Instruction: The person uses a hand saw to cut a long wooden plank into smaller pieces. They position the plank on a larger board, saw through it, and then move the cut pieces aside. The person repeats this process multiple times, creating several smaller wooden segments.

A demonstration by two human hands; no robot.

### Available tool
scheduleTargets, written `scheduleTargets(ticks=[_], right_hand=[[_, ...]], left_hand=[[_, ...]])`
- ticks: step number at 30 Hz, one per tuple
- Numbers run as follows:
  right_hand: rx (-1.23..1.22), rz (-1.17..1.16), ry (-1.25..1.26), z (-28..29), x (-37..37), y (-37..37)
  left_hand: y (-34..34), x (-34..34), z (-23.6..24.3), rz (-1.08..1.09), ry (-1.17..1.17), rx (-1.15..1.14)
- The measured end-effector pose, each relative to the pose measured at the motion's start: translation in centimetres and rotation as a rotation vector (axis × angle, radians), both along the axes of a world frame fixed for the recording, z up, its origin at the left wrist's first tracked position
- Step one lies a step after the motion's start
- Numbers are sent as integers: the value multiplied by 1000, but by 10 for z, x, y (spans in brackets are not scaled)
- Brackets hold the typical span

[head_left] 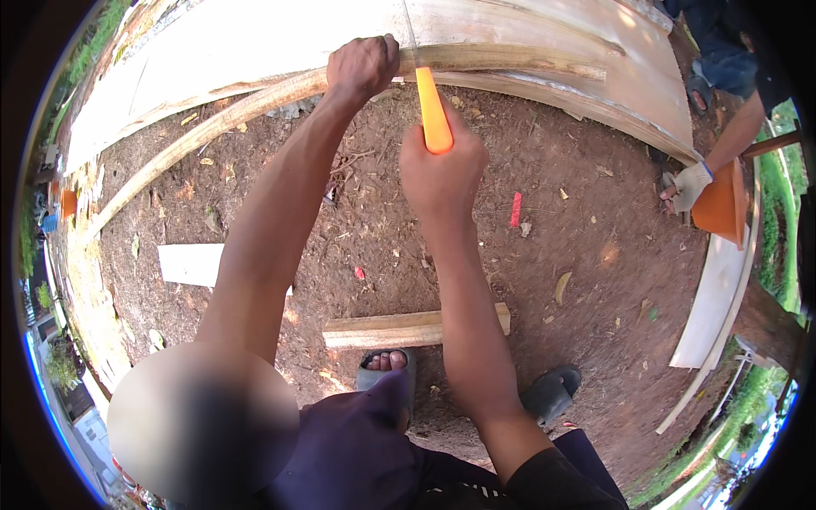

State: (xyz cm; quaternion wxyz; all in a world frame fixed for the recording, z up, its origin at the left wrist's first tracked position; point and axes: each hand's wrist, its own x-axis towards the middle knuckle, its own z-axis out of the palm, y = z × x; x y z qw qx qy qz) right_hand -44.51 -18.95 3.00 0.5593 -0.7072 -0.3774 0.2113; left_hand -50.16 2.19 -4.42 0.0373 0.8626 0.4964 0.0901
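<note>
My right hand [444,166] is closed round the orange handle of a handsaw [436,115]. Its thin blade points away from me, seen nearly edge-on, and crosses a long wooden strip [255,104]. Just left of the blade, my left hand [364,66] is closed over the strip, knuckles up. The strip lies along the near edge of a large pale wooden board [246,42]; it looks curved through the lens. Whether the teeth are into the wood cannot be made out.
A short wood piece [382,331] lies by my sandalled feet, and a pale offcut [191,264] to the left. At right, another person's gloved hand [690,185] is beside an orange container [722,204]. Boards [710,297] lean further right. Leaves litter the soil.
</note>
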Motion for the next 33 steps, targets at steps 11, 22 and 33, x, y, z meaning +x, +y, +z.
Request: scheduleTargets(ticks=[11,22,33], right_hand=[[29,-7,58,-5,-28,-96],[25,62,-97,-10,-30,-143],[6,9,3,-9,-4,-7]], left_hand=[[2,-12,-4,46,30,-25],[12,-2,-5,42,78,-69],[3,-14,-17,-54,-11,99]])
